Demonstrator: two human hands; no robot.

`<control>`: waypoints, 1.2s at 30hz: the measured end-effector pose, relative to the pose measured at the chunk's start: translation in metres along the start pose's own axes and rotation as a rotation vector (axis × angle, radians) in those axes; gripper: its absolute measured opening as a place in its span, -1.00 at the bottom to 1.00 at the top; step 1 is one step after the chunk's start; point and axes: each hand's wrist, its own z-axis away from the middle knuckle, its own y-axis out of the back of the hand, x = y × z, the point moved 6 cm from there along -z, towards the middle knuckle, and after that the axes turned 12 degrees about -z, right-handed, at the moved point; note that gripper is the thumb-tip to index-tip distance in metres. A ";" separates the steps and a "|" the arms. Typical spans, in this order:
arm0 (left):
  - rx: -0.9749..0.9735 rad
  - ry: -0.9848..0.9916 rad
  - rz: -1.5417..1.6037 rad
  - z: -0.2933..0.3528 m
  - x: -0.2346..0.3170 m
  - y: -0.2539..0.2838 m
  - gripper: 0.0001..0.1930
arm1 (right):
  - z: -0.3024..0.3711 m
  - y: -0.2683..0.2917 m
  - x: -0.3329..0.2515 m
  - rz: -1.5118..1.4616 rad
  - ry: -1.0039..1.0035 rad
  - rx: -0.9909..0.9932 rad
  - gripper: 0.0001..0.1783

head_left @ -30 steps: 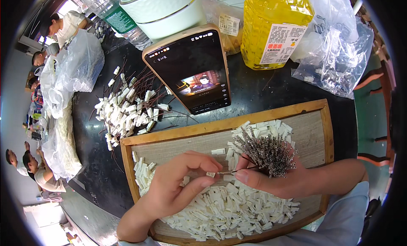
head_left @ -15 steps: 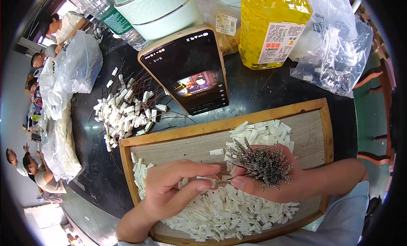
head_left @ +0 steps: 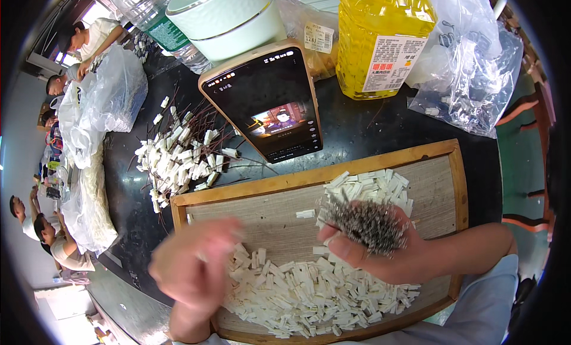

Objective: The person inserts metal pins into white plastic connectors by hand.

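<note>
My right hand [head_left: 380,266] is closed around a thick bundle of thin wires with metal terminal ends [head_left: 370,226], the tips fanned toward me. It hovers over the right half of a wooden tray [head_left: 262,183]. Under and around it lie many small white plastic connector housings [head_left: 324,297]. My left hand [head_left: 193,265] is over the tray's left side, apart from the bundle and smeared by motion. Whether its fingers hold anything cannot be made out. One lone white housing [head_left: 306,214] lies on the tray's bare wood.
Beyond the tray's left corner sits a heap of white connectors on dark wires [head_left: 181,158]. A phone [head_left: 267,107] leans against a pale green container [head_left: 229,24]. Behind stand a yellow liquid bottle [head_left: 380,42] and plastic bags [head_left: 470,71]. People [head_left: 89,39] sit at the far left.
My left hand has pulled away from the bundle toward the left, and the small white housing at its fingertips no longer shows. My right hand stays nearly in place with the bundle.
</note>
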 end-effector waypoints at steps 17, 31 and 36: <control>-0.663 -0.211 -0.143 0.010 0.018 -0.072 -0.69 | 0.001 0.010 0.014 -0.181 -0.040 0.059 -0.77; -0.449 0.077 0.503 -0.001 0.012 -0.047 -0.74 | 0.000 0.010 0.005 -0.053 -0.030 0.040 -0.78; -0.395 -0.092 0.459 -0.005 0.022 -0.045 -0.76 | 0.000 0.010 0.007 -0.082 -0.037 -0.006 -0.77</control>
